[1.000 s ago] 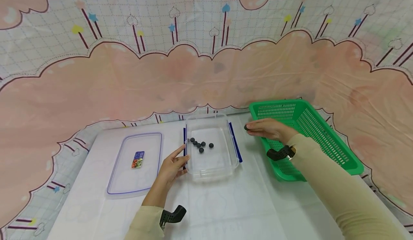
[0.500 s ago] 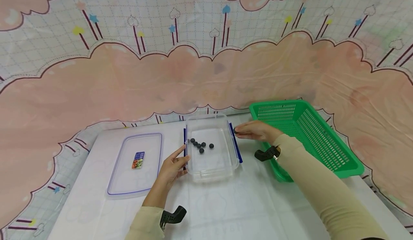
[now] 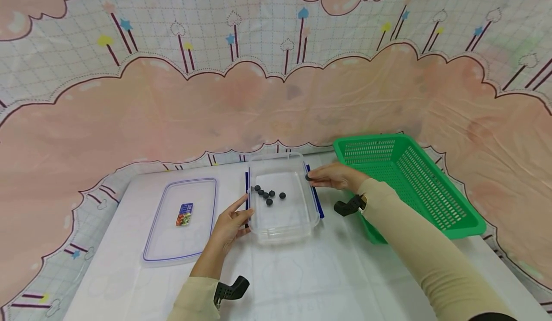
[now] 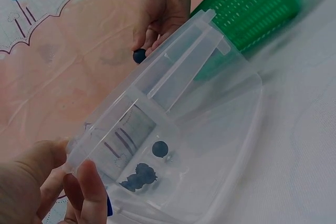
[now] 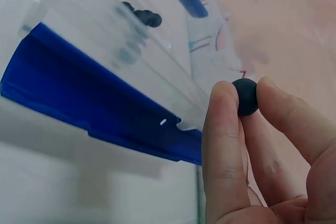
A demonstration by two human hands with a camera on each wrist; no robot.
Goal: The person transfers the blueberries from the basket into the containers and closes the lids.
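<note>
A clear plastic container [image 3: 280,227] with blue side clips sits mid-table and holds several dark balls [image 3: 267,195]. My right hand [image 3: 329,176] pinches one more dark ball [image 5: 245,96] between thumb and fingers, just over the container's right rim [image 4: 173,64]. The same ball [image 4: 139,55] shows in the left wrist view, above the far wall. My left hand [image 3: 230,220] holds the container's left edge, fingers [image 4: 92,190] against the wall [image 4: 105,140].
The container's clear lid [image 3: 181,220], blue-edged with a small label, lies flat to the left. A green mesh basket [image 3: 409,182] stands at the right, behind my right forearm. A pink cloud-pattern cloth [image 3: 276,86] covers the wall behind the white table [image 3: 310,273].
My right hand has carried the dark ball leftward from beside the green basket to the container's right rim. My left hand and the container have not moved.
</note>
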